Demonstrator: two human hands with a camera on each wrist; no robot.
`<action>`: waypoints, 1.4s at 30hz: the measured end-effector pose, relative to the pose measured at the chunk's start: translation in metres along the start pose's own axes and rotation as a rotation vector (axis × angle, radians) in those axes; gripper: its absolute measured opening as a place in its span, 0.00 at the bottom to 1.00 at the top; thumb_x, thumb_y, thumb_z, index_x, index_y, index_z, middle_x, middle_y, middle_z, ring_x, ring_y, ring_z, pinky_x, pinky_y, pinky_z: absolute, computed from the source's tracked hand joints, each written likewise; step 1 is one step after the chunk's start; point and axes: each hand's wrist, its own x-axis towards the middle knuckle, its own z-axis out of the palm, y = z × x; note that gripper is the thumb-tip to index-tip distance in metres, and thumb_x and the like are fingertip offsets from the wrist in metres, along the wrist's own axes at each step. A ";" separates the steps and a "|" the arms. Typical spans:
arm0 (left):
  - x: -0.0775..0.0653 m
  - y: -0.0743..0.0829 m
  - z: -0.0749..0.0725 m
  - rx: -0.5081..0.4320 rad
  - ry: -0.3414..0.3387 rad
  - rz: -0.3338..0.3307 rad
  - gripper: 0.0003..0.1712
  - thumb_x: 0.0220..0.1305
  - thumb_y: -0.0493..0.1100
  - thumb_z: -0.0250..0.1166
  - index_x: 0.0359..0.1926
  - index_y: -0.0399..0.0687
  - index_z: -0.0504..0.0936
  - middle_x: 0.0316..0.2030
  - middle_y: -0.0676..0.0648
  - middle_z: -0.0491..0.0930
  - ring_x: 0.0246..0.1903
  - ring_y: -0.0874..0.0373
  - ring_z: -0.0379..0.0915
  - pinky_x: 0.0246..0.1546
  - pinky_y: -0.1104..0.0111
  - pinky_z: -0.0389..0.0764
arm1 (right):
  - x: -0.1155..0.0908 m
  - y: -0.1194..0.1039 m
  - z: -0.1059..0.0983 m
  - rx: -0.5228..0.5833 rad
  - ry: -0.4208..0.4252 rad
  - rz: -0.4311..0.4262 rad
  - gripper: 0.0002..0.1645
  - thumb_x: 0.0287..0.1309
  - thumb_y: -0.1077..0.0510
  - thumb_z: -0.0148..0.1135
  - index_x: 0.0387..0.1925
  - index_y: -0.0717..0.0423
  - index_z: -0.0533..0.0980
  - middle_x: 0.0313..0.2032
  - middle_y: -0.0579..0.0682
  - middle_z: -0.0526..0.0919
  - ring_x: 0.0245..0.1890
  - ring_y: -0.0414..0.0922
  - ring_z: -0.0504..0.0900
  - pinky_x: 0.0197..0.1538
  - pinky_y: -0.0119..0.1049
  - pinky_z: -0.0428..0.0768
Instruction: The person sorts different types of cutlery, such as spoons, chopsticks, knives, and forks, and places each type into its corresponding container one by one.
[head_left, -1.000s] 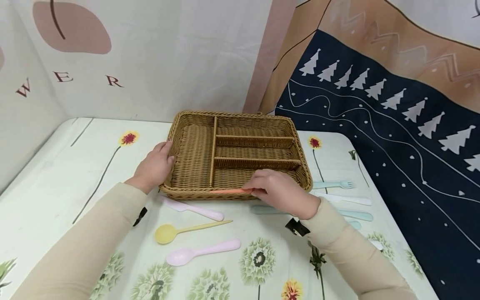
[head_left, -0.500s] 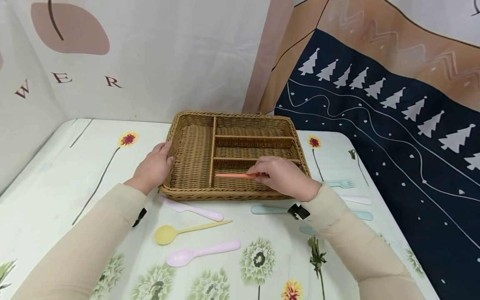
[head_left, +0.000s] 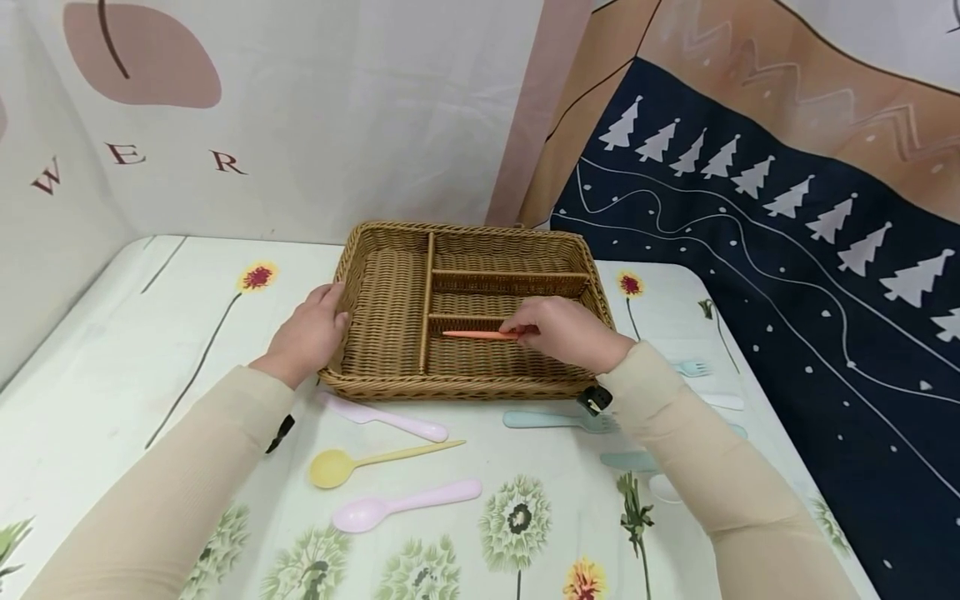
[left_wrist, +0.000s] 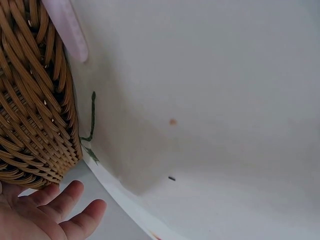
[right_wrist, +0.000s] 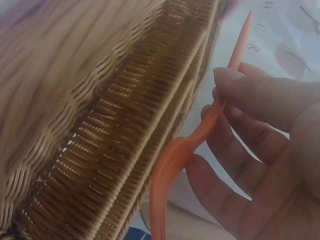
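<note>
A brown wicker basket (head_left: 378,383) with a long left compartment and several narrower ones on the right sits on the table. My left hand (head_left: 306,333) holds its left rim, and the left wrist view shows fingers (left_wrist: 82,220) along the outside wall. My right hand (head_left: 566,333) pinches an orange piece of cutlery (right_wrist: 172,157) by its tapered handle between thumb and fingertips. Its curved head shows edge-on in the right wrist view, so I cannot tell spoon from fork. In the head view it lies level over the front right compartment, close to the divider (head_left: 468,318).
In front of the basket lie a lilac knife (head_left: 397,422), a yellow spoon (head_left: 333,468) and a pink spoon (head_left: 363,514). To the right are a light blue fork (head_left: 547,419), another blue fork (head_left: 692,368) and a blue handle (head_left: 626,461), partly behind my right sleeve.
My right hand has carried the orange cutlery from above the front rim back into the front right compartment area. My left hand and the basket stay where they were.
</note>
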 end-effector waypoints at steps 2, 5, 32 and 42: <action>0.000 0.000 0.000 -0.001 -0.002 0.002 0.33 0.77 0.42 0.40 0.75 0.35 0.42 0.71 0.29 0.46 0.68 0.29 0.48 0.65 0.38 0.58 | 0.003 0.003 0.000 -0.002 -0.016 0.000 0.14 0.57 0.66 0.66 0.45 0.52 0.84 0.37 0.45 0.83 0.35 0.41 0.79 0.38 0.35 0.81; -0.001 0.001 -0.001 -0.004 -0.008 0.005 0.33 0.77 0.42 0.40 0.75 0.35 0.42 0.71 0.29 0.45 0.67 0.29 0.48 0.65 0.39 0.58 | 0.007 0.007 0.002 -0.008 -0.034 0.003 0.14 0.57 0.67 0.66 0.44 0.53 0.84 0.38 0.45 0.83 0.36 0.41 0.80 0.39 0.35 0.81; -0.002 0.002 -0.002 -0.003 -0.017 0.000 0.33 0.77 0.42 0.40 0.75 0.35 0.41 0.72 0.29 0.45 0.68 0.30 0.47 0.66 0.40 0.57 | 0.032 0.022 0.011 -0.004 -0.214 0.057 0.15 0.58 0.67 0.65 0.47 0.54 0.84 0.36 0.47 0.84 0.35 0.42 0.78 0.40 0.36 0.80; -0.002 0.002 -0.002 -0.003 -0.018 0.001 0.33 0.77 0.42 0.40 0.75 0.35 0.41 0.72 0.30 0.45 0.68 0.30 0.47 0.66 0.40 0.56 | 0.035 0.016 0.016 -0.043 -0.244 0.050 0.15 0.58 0.67 0.65 0.46 0.53 0.84 0.33 0.47 0.83 0.32 0.42 0.75 0.39 0.36 0.78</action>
